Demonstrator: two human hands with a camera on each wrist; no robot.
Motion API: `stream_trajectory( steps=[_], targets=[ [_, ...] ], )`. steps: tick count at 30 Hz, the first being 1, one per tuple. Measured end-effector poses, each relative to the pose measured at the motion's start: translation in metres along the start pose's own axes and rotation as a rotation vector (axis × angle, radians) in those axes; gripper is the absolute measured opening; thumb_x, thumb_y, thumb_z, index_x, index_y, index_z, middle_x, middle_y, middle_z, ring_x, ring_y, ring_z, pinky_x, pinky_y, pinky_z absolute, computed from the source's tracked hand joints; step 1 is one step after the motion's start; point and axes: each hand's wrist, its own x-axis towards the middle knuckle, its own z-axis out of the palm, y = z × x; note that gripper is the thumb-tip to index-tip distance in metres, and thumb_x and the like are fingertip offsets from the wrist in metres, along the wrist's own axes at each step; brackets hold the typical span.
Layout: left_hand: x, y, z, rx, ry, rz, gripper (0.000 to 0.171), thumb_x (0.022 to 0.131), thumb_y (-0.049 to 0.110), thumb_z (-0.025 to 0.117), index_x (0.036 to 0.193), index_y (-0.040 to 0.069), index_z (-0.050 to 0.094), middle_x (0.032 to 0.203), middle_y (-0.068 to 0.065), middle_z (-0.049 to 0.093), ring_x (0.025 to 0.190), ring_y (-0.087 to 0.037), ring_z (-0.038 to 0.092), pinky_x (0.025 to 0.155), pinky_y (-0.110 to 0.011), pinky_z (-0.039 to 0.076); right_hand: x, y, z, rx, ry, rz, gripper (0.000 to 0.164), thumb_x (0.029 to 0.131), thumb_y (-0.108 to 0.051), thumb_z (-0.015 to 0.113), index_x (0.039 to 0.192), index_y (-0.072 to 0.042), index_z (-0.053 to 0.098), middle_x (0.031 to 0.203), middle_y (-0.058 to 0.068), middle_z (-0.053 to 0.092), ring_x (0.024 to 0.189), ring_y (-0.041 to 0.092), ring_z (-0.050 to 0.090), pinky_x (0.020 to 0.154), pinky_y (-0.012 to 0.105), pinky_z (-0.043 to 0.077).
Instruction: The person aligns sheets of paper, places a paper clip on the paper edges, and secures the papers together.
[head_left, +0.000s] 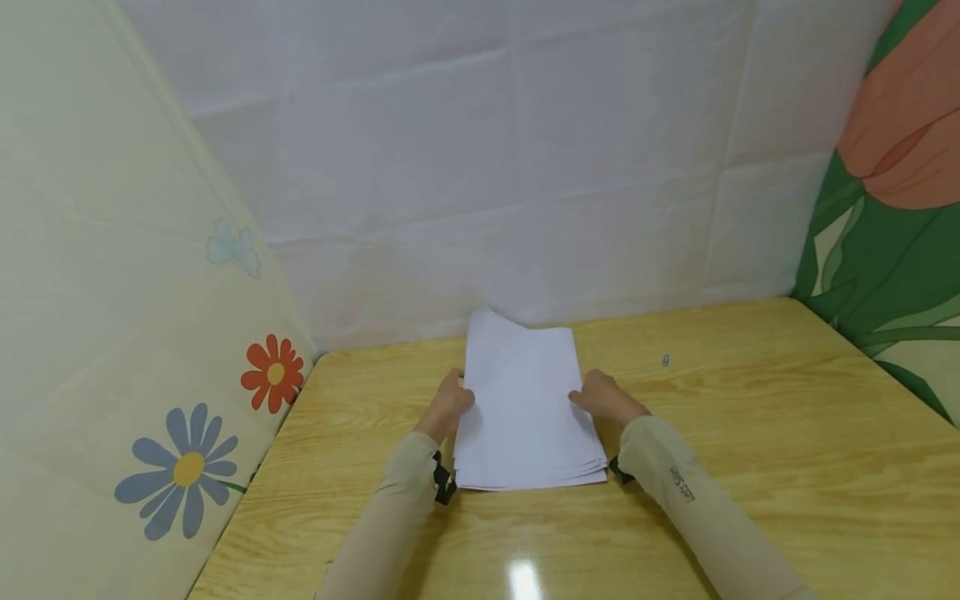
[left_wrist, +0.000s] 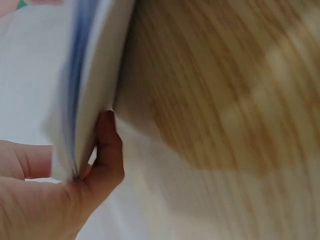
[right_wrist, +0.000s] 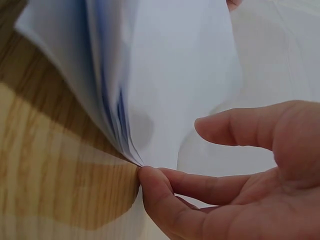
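Observation:
A stack of white paper sheets (head_left: pixel 521 400) stands tilted up over the table, its lower edges slightly fanned. My left hand (head_left: pixel 450 403) grips the stack's left side, thumb on the front face. In the left wrist view, curled fingers (left_wrist: pixel 110 150) lie behind the sheets. On the right side is my right hand (head_left: pixel 606 397). In the right wrist view its fingertips (right_wrist: pixel 152 180) touch the edge of the sheets (right_wrist: pixel 175 65), while the thumb (right_wrist: pixel 230 126) is held apart from them.
The wood-grain table (head_left: pixel 360 392) meets a white cloth backdrop (head_left: pixel 420 167) at the back. A small clip-like item (head_left: pixel 665 360) lies right of the stack. A flower-printed panel (head_left: pixel 67 333) borders the left side, and another printed panel (head_left: pixel 892 250) the right.

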Motion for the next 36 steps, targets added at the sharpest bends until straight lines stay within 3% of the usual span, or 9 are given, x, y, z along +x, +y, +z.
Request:
stream_trajectory(
  steps=[6,13,15,18,20,22,25,33,36],
  targets=[
    [0.001,-0.004,-0.005,-0.156,-0.041,-0.012,0.058,0.08,-0.017,0.04,0.135,0.003,0.038,0.121,-0.028,0.05,0.1,-0.034,0.053,0.088,-0.052,0.046,-0.003,0.001,-0.003,0.012,0.003,0.002,0.036,0.087,-0.009,0.052,0.058,-0.014,0.031,0.055,-0.005,0.028,0.049,0.01,0.03,0.046,0.022,0.03],
    [-0.001,-0.003,-0.008,-0.262,-0.098,0.002,0.056,0.084,-0.016,0.043,0.136,0.004,0.035,0.131,-0.029,0.047,0.107,-0.035,0.053,0.091,-0.051,0.045,-0.003,0.006,-0.014,0.072,-0.041,0.05,0.032,0.096,-0.016,0.048,0.066,-0.01,0.041,0.058,-0.001,0.035,0.053,0.012,0.034,0.049,0.025,0.032],
    [-0.001,-0.002,-0.009,-0.299,-0.112,0.006,0.056,0.086,-0.016,0.042,0.137,0.004,0.034,0.132,-0.029,0.046,0.109,-0.036,0.053,0.092,-0.051,0.044,-0.003,0.008,-0.018,0.104,-0.064,0.058,0.031,0.099,-0.022,0.046,0.074,-0.005,0.046,0.061,0.001,0.038,0.054,0.014,0.035,0.052,0.028,0.034],
    [-0.001,0.0,-0.009,-0.358,-0.129,0.017,0.054,0.086,-0.017,0.042,0.135,0.004,0.035,0.131,-0.028,0.047,0.106,-0.034,0.053,0.089,-0.047,0.046,-0.003,0.01,-0.023,0.154,-0.091,0.052,0.041,0.103,-0.03,0.043,0.101,0.01,0.053,0.075,0.01,0.052,0.064,0.018,0.046,0.061,0.031,0.043],
    [0.0,0.002,-0.009,-0.386,-0.132,0.026,0.052,0.086,-0.017,0.042,0.133,0.005,0.036,0.128,-0.026,0.05,0.102,-0.031,0.055,0.085,-0.043,0.048,-0.003,0.01,-0.026,0.218,-0.102,0.028,0.053,0.103,-0.034,0.041,0.122,0.016,0.046,0.096,0.021,0.059,0.082,0.026,0.056,0.075,0.036,0.048],
    [0.0,0.004,-0.008,-0.404,-0.128,0.041,0.051,0.086,-0.017,0.042,0.132,0.005,0.036,0.123,-0.024,0.052,0.098,-0.029,0.056,0.081,-0.04,0.049,-0.003,0.01,-0.028,0.282,-0.095,0.008,0.064,0.103,-0.038,0.041,0.136,0.016,0.035,0.121,0.029,0.054,0.105,0.033,0.056,0.089,0.043,0.047],
    [-0.001,0.008,-0.008,-0.426,-0.126,0.078,0.051,0.087,-0.016,0.041,0.134,0.003,0.037,0.124,-0.025,0.052,0.099,-0.027,0.056,0.084,-0.039,0.047,-0.002,0.007,-0.031,0.395,-0.051,-0.048,0.066,0.103,-0.037,0.043,0.143,0.013,0.027,0.137,0.032,0.043,0.121,0.039,0.048,0.099,0.048,0.041],
    [-0.007,0.021,-0.012,-0.423,-0.198,0.146,0.057,0.093,-0.01,0.037,0.148,0.004,0.029,0.144,-0.021,0.04,0.128,-0.034,0.042,0.107,-0.049,0.033,-0.007,-0.013,-0.035,0.472,0.197,-0.194,0.049,0.102,-0.021,0.047,0.136,0.014,0.037,0.124,0.032,0.052,0.104,0.034,0.055,0.085,0.036,0.047],
    [-0.012,0.027,-0.013,-0.394,-0.184,0.226,0.057,0.097,-0.005,0.039,0.151,0.01,0.027,0.148,-0.017,0.036,0.133,-0.032,0.037,0.11,-0.048,0.028,-0.008,-0.016,-0.034,0.473,0.264,-0.271,0.049,0.102,-0.022,0.047,0.136,0.012,0.036,0.126,0.031,0.05,0.108,0.035,0.052,0.089,0.038,0.045]
  ],
)
